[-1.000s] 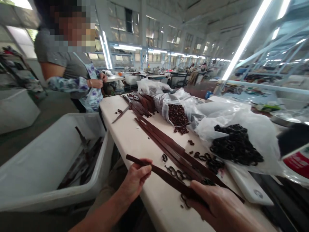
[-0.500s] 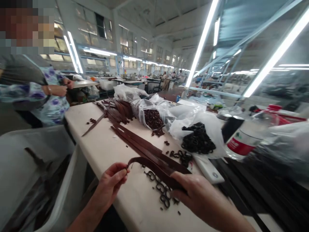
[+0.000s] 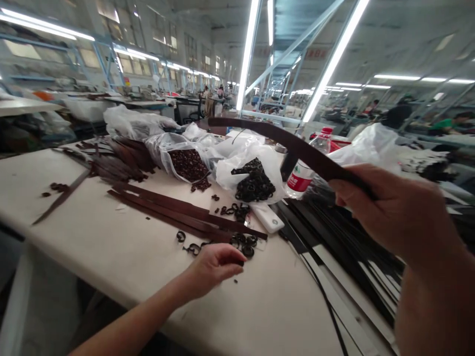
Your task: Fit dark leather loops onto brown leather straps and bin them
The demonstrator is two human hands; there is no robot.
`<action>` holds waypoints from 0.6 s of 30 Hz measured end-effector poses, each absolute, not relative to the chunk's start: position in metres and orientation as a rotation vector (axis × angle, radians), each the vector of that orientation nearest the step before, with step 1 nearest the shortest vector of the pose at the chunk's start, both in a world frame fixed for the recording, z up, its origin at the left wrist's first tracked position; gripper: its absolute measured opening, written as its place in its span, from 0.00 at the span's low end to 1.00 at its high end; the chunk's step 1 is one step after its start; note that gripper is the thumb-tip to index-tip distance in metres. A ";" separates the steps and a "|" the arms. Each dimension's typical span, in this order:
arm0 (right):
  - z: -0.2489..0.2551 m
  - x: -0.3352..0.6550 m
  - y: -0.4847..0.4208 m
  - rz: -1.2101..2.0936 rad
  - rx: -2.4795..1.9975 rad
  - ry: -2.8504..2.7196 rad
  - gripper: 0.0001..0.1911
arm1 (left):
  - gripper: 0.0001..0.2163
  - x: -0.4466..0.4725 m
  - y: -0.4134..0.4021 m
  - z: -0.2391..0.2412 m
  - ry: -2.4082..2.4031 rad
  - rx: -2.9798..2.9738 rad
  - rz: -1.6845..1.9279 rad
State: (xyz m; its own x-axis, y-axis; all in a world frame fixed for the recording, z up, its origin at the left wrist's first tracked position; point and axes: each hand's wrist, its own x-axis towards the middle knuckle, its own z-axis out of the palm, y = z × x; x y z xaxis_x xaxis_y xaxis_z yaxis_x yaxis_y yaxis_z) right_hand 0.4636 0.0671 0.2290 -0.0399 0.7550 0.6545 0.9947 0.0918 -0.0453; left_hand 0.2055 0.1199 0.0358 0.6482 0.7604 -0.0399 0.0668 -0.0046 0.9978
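Note:
My right hand (image 3: 393,207) is closed around a long dark brown strap (image 3: 282,141), which it holds up in the air over the right side of the table, the free end pointing left. My left hand (image 3: 213,267) rests low on the white table (image 3: 111,247), fingers pinched together beside a scatter of small dark loops (image 3: 241,242); whether it grips one is too small to tell. More brown straps (image 3: 174,212) lie flat just beyond it.
Open plastic bags hold brown loops (image 3: 189,165) and black loops (image 3: 254,185). A white flat device (image 3: 267,217) and a water bottle (image 3: 302,173) stand behind. Black straps (image 3: 345,242) lie at right. A pile of brown straps (image 3: 118,160) is at back left.
My right hand has lifted the strap off the table and swung it up to the right. My left hand let go of its end and dropped to the loops. The view turned right.

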 end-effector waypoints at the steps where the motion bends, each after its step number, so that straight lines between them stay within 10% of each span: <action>1: 0.230 0.467 0.061 -0.676 -1.730 -1.829 0.23 | 0.09 0.217 0.123 0.035 0.691 1.590 0.613; 8: 0.188 0.488 0.023 -0.028 -1.734 -2.036 0.18 | 0.38 0.244 0.128 0.057 0.497 1.250 0.677; 18: 0.086 0.503 -0.010 0.646 -1.919 -2.037 0.09 | 0.17 0.198 0.113 0.042 0.697 1.015 0.818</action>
